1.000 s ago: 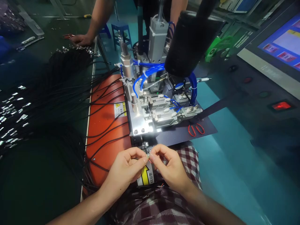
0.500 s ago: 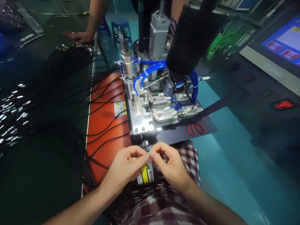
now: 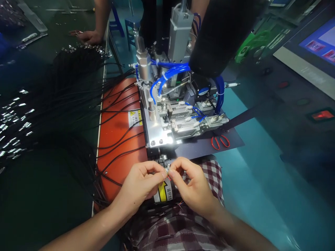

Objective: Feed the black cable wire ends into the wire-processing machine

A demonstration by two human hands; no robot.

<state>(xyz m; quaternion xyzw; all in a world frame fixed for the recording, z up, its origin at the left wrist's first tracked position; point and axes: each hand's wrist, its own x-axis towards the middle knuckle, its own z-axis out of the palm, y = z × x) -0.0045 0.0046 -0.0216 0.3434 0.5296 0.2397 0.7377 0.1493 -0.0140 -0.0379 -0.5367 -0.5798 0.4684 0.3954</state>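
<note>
My left hand (image 3: 142, 183) and my right hand (image 3: 192, 183) meet fingertip to fingertip, low in front of the machine. Both are closed in a pinch on thin wires, of which a short red wire (image 3: 169, 177) pokes out below the fingertips. The rest of what they pinch is mostly covered by the fingers. Just beyond them sits a small dark clamp block (image 3: 162, 158) at the machine's near edge. Beneath the hands is a label with a yellow arrow (image 3: 162, 192). More fine coloured wire ends (image 3: 180, 204) lie over my lap.
The metal machine (image 3: 159, 134) with blue air hoses (image 3: 172, 71) stands ahead. Black cables (image 3: 117, 153) cross its orange cover (image 3: 125, 134) from a cable pile at left. Red-handled scissors (image 3: 220, 142) lie at right, near a control panel (image 3: 303, 76). Another person's hand (image 3: 90, 37) rests on the far table.
The view has shifted slightly. Both hands keep their pinch on the wires, almost in the same place; the other person's hand stays on the table.
</note>
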